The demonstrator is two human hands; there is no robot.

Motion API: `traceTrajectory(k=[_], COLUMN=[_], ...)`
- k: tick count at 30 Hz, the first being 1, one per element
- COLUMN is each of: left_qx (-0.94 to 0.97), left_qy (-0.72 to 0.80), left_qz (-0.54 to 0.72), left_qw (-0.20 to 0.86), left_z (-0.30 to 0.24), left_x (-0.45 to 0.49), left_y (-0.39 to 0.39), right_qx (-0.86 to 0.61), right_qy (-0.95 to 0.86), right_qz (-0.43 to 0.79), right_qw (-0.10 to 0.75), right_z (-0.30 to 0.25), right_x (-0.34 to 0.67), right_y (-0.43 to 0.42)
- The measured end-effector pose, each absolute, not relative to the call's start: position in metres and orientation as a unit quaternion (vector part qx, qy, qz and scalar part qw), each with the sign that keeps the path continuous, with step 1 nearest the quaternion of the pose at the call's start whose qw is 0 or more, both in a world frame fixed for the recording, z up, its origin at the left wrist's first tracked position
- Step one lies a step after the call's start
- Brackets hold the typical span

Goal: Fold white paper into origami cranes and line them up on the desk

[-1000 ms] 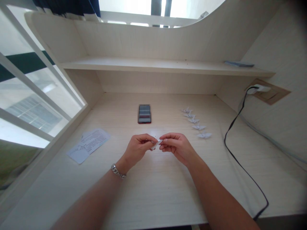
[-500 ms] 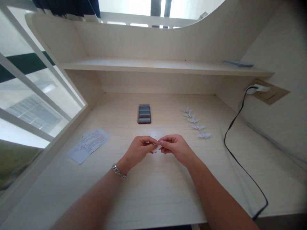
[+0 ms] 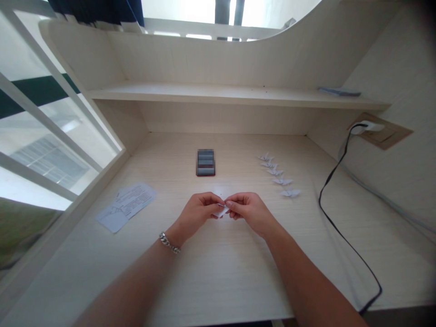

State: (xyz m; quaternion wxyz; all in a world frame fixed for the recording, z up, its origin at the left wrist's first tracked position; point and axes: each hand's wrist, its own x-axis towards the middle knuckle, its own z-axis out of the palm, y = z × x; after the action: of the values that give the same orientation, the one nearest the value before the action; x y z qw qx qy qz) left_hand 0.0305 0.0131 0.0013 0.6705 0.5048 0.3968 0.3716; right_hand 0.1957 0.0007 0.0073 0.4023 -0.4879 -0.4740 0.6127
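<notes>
Between my fingertips, over the middle of the desk, is a small piece of folded white paper (image 3: 221, 211). My left hand (image 3: 203, 208) pinches it from the left, thumb against forefinger, and a chain bracelet circles that wrist. On the other side my right hand (image 3: 247, 207) is closed on the paper's right end with thumb and forefinger. The two hands nearly touch at the fingertips, which cover much of the paper. To the right, several folded paper cranes (image 3: 282, 181) lie in a slanting row.
Past my hands lies a dark phone (image 3: 205, 162), its screen blurred. Printed paper sheets (image 3: 131, 202) overlap at the left. A black cable (image 3: 335, 229) runs from the wall socket (image 3: 384, 131) down the right side. A shelf (image 3: 231, 97) spans the back of the desk (image 3: 218, 277).
The fingers have shifted slightly, and more of the white paper's flat face shows between them. Both hands keep their pinch in nearly the same place.
</notes>
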Motion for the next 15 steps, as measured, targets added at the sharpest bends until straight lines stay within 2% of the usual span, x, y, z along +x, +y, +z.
traceTrajectory(k=[15], left_qx=[0.41], left_qy=[0.382], left_qz=[0.403], left_qw=[0.723], left_z=[-0.0003], left_x=[0.0284], left_y=[0.0176], right_qx=[-0.495], right_qy=[-0.491], right_qz=[0.571], right_qw=[0.435], right_z=[0.0041], right_x=[0.1939], right_y=[0.0015])
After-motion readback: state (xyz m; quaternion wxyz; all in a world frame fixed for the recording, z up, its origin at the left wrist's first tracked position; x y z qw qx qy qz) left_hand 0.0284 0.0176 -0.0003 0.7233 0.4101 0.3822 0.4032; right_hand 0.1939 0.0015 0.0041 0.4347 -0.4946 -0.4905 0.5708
